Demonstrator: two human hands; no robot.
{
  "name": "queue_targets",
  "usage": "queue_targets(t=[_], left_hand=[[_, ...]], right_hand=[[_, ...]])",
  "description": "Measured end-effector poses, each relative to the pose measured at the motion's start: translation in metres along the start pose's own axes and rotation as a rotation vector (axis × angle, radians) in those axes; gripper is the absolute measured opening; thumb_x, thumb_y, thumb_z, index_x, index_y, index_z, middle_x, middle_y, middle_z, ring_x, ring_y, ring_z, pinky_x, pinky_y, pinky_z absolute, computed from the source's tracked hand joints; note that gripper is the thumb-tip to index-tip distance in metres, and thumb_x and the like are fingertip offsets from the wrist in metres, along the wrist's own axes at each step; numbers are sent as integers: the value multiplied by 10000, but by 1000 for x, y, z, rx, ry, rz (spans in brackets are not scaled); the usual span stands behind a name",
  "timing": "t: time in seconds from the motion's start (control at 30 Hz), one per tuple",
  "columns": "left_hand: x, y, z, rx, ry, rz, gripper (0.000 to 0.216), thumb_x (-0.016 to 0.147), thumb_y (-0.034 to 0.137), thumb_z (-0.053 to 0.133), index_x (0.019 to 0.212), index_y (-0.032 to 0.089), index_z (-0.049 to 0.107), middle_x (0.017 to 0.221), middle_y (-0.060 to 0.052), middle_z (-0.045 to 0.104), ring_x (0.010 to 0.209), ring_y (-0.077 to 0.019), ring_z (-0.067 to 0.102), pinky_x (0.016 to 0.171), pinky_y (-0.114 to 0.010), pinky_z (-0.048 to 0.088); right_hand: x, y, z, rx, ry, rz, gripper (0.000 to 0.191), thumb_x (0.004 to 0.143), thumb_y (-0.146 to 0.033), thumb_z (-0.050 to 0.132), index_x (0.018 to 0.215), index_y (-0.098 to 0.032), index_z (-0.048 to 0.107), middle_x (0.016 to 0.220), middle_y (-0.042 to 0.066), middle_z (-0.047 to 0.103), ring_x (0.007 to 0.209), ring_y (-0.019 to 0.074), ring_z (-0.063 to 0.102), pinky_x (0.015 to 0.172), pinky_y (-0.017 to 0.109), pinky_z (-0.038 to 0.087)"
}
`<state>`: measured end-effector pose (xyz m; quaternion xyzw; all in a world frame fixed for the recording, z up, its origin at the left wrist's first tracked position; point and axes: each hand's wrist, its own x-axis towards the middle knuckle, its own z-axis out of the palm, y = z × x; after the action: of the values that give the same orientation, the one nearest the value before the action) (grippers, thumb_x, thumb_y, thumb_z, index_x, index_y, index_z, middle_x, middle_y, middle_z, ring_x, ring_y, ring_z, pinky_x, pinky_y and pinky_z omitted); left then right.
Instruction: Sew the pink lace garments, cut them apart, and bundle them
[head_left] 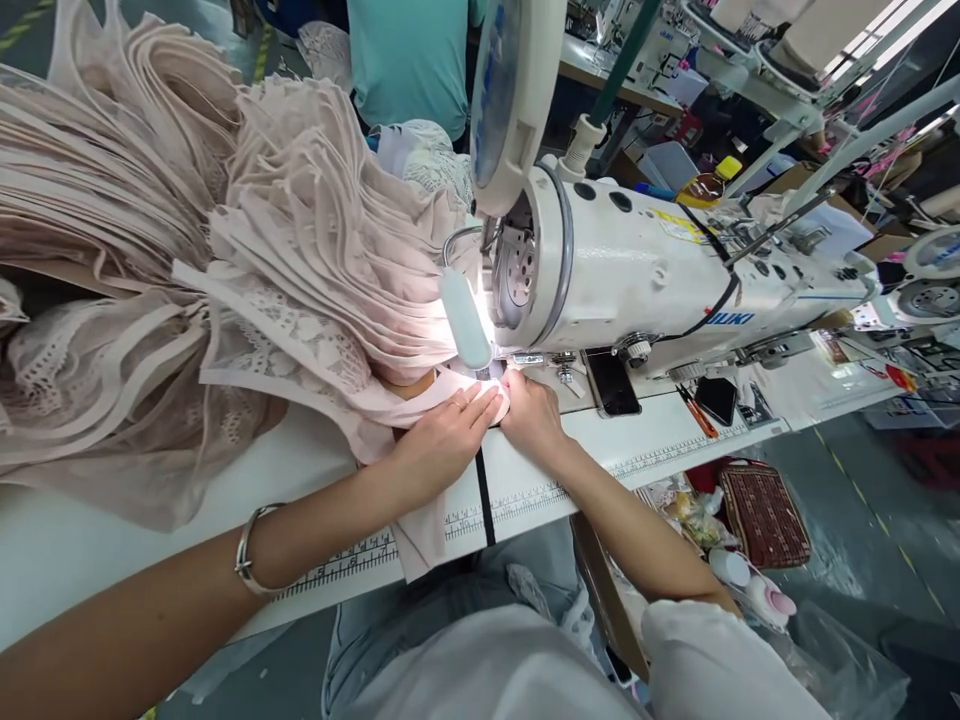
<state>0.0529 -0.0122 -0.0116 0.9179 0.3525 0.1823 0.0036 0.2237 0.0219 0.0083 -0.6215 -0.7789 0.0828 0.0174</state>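
A white sewing machine stands on a white table with a ruler strip along its front edge. My left hand lies flat, fingers stretched out, pressing a pale pink fabric piece down just before the needle area. My right hand sits right beside it with fingers curled, pinching the same fabric under the machine's lit head. A silver bracelet circles my left wrist.
A big stack of pink lace and mesh pieces fills the table's left side. A phone, a red tool and a dark item lie right of the needle. A woven bag sits on the floor. A person in teal stands behind.
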Motion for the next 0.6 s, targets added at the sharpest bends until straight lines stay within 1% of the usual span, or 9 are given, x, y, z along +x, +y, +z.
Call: queue_targets(t=[0.13, 0.23, 0.3, 0.37, 0.43, 0.47, 0.53, 0.6], left_hand=[[-1, -1, 0, 109, -59, 1, 494, 944, 26, 278, 1391, 4, 488, 1394, -205, 540, 1378, -319, 429, 1108, -469, 427], [1, -2, 0, 173, -43, 31, 474, 941, 26, 303, 1368, -15, 504, 1365, -205, 560, 1349, -347, 454, 1091, -474, 433], [3, -3, -1, 191, -41, 44, 450, 935, 16, 328, 1333, -9, 536, 1340, -195, 579, 1325, -344, 478, 1079, -456, 442], [6, -5, -3, 181, -51, 49, 424, 927, -2, 344, 1286, 6, 570, 1311, -191, 596, 1294, -322, 510, 1052, -422, 462], [7, -6, -4, 172, -47, 53, 403, 937, 1, 346, 1266, 18, 577, 1294, -186, 606, 1271, -296, 531, 1034, -394, 473], [7, -7, -3, 175, -32, 57, 398, 947, 9, 339, 1269, 22, 572, 1296, -180, 606, 1265, -284, 536, 1041, -387, 468], [6, -8, -1, 198, 10, 72, 401, 964, 26, 315, 1290, 17, 548, 1322, -174, 593, 1269, -271, 534, 1080, -386, 438], [5, -8, 3, 223, 51, 90, 406, 969, 29, 292, 1294, 3, 533, 1333, -180, 584, 1270, -269, 534, 1110, -393, 407]], right_hand=[[0, -1, 0, 17, -3, 4, 218, 946, -239, 352, 1008, -157, 545, 904, 118, 701, 781, 253, 631, 642, 298, 343], [0, -1, -2, 32, -9, 0, 220, 958, -234, 344, 1007, -153, 543, 886, 113, 693, 776, 249, 624, 651, 305, 354], [-1, 3, -6, 82, -31, -17, 218, 968, -236, 341, 1012, -155, 538, 862, 101, 683, 762, 240, 615, 661, 310, 375], [-2, 12, -11, 198, -70, -96, 202, 980, -264, 362, 1025, -162, 531, 853, 81, 668, 766, 222, 607, 683, 312, 413], [-4, 24, -14, 316, -86, -247, 190, 971, -321, 449, 1058, -174, 532, 935, 79, 655, 856, 215, 608, 745, 323, 461], [-6, 31, -14, 352, -63, -326, 213, 956, -343, 502, 1086, -178, 537, 1012, 90, 645, 934, 220, 604, 795, 339, 479], [-7, 42, -9, 379, 48, -452, 275, 936, -349, 570, 1155, -185, 546, 1170, 115, 609, 1095, 238, 570, 910, 386, 483], [-9, 48, -1, 372, 180, -517, 295, 959, -325, 556, 1223, -194, 548, 1249, 114, 596, 1177, 241, 541, 997, 419, 459]])
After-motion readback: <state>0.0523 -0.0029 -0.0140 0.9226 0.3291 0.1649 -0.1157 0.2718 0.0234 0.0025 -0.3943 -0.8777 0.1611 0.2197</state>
